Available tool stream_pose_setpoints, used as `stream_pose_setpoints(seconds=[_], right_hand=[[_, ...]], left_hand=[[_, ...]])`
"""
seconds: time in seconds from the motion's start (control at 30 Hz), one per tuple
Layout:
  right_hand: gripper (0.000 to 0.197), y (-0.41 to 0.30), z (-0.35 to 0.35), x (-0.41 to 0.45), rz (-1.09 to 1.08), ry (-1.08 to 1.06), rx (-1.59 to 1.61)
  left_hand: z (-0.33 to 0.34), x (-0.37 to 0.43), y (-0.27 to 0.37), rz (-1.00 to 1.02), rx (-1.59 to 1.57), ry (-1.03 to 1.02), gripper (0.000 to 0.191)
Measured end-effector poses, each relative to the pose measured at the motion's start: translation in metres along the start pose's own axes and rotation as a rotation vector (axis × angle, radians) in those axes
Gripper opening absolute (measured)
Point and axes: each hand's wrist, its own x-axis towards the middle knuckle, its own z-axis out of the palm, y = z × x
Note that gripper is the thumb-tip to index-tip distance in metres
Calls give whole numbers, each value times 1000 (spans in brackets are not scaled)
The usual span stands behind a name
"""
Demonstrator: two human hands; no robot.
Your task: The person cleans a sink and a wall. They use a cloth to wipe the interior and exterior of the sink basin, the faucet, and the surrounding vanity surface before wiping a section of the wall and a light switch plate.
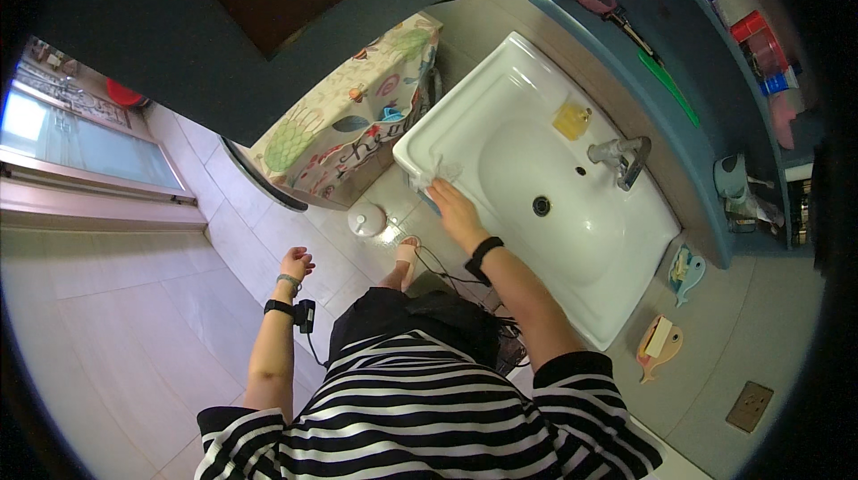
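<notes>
My right hand (457,212) rests at the near left corner of a white ceramic washbasin (462,104). Its fingers press on a thin, whitish, crumpled cloth or tissue (439,173) that lies over the rim; whether they grip it I cannot tell. My left hand (297,263) hangs free over the tiled floor, fingers loosely curled and nothing seen in them. A yellow bar of soap or sponge (572,119) lies on the basin's back ledge beside the metal faucet (620,155). The drain (541,206) is uncovered.
A blue shelf unit (623,71) above the basin holds a green comb (669,89), tubes and cups. Two fish-shaped soap holders (660,348) hang on the wall near a socket (749,406). A patterned cloth cover (355,98) stands left of the basin. A white round object (366,219) and cables are on the floor.
</notes>
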Motion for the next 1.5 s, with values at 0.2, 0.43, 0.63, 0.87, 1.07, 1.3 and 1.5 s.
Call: stream_pose_setpoints(seconds=[0.2, 0.43, 0.63, 0.87, 1.07, 1.3, 1.5], right_hand=[[25, 10, 18, 1, 5, -30, -27], [26, 7, 6, -6, 47, -78, -6], [26, 32, -13, 3, 438, -308, 98], [42, 26, 61, 80, 254, 143, 339], [38, 19, 28, 49, 170, -108, 424], [32, 109, 18, 78, 470, 34, 653], [58, 117, 49, 107, 510, 35, 273]], left_hand=[[21, 6, 13, 64, 36, -68, 28], [30, 17, 12, 52, 70, -100, 26], [26, 19, 12, 82, 42, -90, 25], [3, 12, 2, 34, 49, -56, 25], [-14, 7, -6, -20, 54, -6, 24], [-1, 6, -2, -1, 38, -54, 22], [-17, 3, 0, -32, 51, -14, 24]])
